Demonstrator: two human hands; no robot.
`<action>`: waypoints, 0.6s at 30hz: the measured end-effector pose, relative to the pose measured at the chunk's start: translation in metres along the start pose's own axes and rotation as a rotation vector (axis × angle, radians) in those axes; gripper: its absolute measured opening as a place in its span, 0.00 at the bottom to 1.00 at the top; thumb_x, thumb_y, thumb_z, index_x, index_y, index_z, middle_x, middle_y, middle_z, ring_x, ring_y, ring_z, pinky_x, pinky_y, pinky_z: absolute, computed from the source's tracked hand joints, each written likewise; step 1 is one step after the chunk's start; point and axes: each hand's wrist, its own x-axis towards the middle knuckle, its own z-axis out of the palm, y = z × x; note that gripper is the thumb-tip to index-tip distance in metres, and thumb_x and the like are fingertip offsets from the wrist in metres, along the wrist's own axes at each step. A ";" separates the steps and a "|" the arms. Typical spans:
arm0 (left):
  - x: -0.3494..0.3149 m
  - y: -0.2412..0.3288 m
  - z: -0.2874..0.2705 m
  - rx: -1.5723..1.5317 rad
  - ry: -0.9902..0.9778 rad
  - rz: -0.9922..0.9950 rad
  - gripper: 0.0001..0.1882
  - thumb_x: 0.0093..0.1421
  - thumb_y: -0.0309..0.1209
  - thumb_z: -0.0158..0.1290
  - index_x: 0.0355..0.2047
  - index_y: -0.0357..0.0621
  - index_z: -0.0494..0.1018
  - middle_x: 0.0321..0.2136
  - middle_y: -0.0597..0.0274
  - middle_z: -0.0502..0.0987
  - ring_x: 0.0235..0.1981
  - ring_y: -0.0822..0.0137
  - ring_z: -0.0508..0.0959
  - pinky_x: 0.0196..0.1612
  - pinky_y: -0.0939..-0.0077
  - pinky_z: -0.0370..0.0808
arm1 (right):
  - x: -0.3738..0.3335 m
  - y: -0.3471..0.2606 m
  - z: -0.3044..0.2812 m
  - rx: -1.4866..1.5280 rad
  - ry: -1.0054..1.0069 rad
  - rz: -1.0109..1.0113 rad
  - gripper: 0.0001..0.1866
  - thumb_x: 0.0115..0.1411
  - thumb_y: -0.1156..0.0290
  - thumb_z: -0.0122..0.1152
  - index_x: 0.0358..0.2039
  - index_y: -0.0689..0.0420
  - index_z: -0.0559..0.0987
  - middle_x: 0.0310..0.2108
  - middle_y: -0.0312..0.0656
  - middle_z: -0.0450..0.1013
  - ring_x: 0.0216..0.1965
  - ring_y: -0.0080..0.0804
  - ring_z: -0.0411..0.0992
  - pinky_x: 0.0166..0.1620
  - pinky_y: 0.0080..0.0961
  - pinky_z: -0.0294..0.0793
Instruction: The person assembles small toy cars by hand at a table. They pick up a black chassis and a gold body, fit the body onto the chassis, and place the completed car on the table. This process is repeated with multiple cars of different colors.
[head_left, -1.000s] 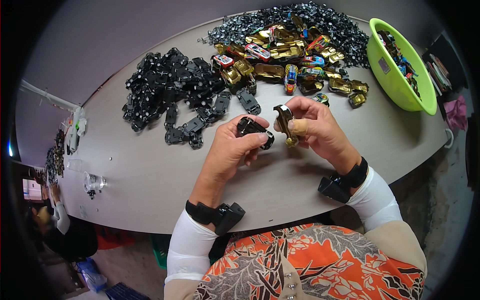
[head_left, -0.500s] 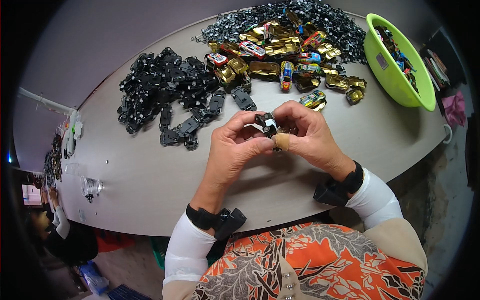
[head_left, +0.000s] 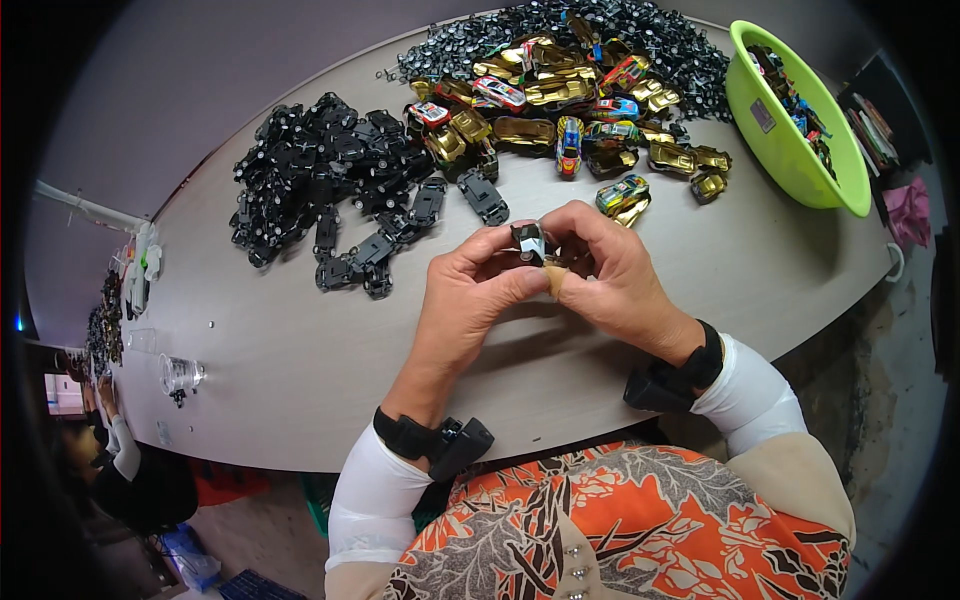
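Between my two hands, a small toy car (head_left: pixel 533 243) with black and white parts is held over the table. My left hand (head_left: pixel 468 290) grips its left side with thumb and fingers. From the other side my right hand (head_left: pixel 620 275), its thumb wrapped in a tan bandage (head_left: pixel 555 280), closes on the same car. Fingers cover much of the toy. Just beyond my hands lie a black car chassis (head_left: pixel 482 197) and a colourful car shell (head_left: pixel 624 194). Farther back are a heap of black chassis (head_left: pixel 330 165) and a pile of gold-lined shells (head_left: pixel 560 85).
Small dark wheel parts (head_left: pixel 460 55) are heaped along the table's far edge. A lime-green basin (head_left: pixel 752 85) holding toy pieces stands at the right. On the left are a clear plastic cup (head_left: pixel 181 374) and another person (head_left: pixel 120 450) working at the table.
The toy car has turned slightly in my fingers, showing more of its white part. Both hands stay nearly in place, still gripping it.
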 end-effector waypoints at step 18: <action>0.003 -0.004 -0.005 -0.154 0.060 -0.133 0.18 0.55 0.23 0.53 0.46 0.31 0.67 0.34 0.58 0.75 0.33 0.71 0.77 0.30 0.78 0.80 | 0.007 0.001 -0.008 0.319 -0.035 0.184 0.12 0.52 0.78 0.57 0.39 0.62 0.70 0.31 0.33 0.69 0.31 0.13 0.67 0.33 0.13 0.69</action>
